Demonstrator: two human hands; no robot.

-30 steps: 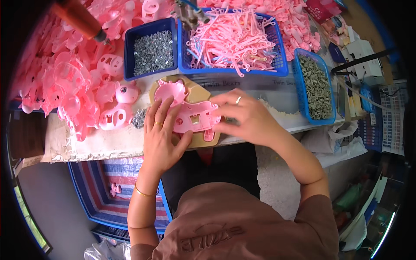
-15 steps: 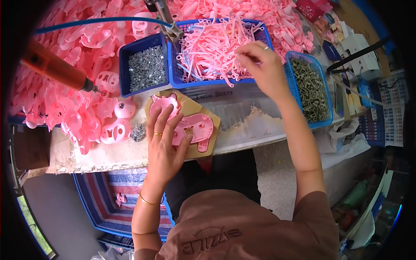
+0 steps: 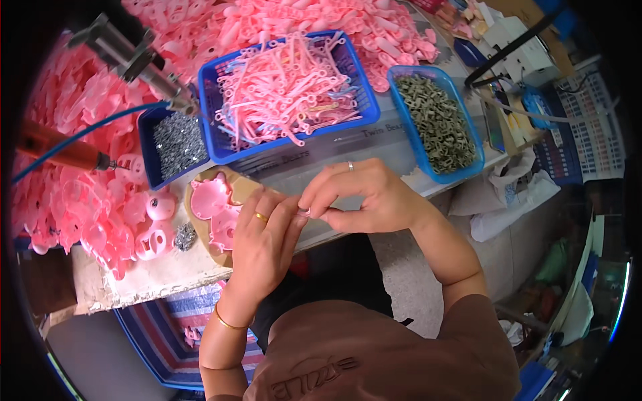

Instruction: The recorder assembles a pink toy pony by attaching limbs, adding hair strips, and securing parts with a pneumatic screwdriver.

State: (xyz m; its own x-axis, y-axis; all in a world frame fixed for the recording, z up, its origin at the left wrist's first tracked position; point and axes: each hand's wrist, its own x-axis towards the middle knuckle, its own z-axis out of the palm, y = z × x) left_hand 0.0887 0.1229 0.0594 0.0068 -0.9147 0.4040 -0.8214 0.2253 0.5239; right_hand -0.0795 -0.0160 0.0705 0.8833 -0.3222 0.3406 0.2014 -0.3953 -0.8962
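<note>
My left hand [image 3: 264, 234] and my right hand [image 3: 368, 197] meet in front of the bench, fingertips pinched together. Between them is a tiny pale pink and grey bit [image 3: 303, 212], mostly covered by the fingers; its kind cannot be made out. Left of my left hand, a tan holder [image 3: 200, 244] carries a round pink plastic shell [image 3: 210, 196] and a larger pink shell [image 3: 223, 227], which my left hand partly covers. Beyond my hands stands a blue basket [image 3: 231, 157] heaped with pink plastic rods [image 3: 287, 87] with looped ends.
A dark blue bin [image 3: 148, 160] of small screws stands left of the basket; a light blue basket [image 3: 449, 176] of metal clips stands right. An orange-red screwdriver [image 3: 63, 146] and a metal tool [image 3: 137, 57] hang over piled pink shells [image 3: 73, 127]. A striped lined crate [image 3: 160, 341] sits below.
My right hand has come from the rod basket to meet my left hand. My left hand has lifted off the shells in the holder. The view has shifted, moving the bench leftward in the picture.
</note>
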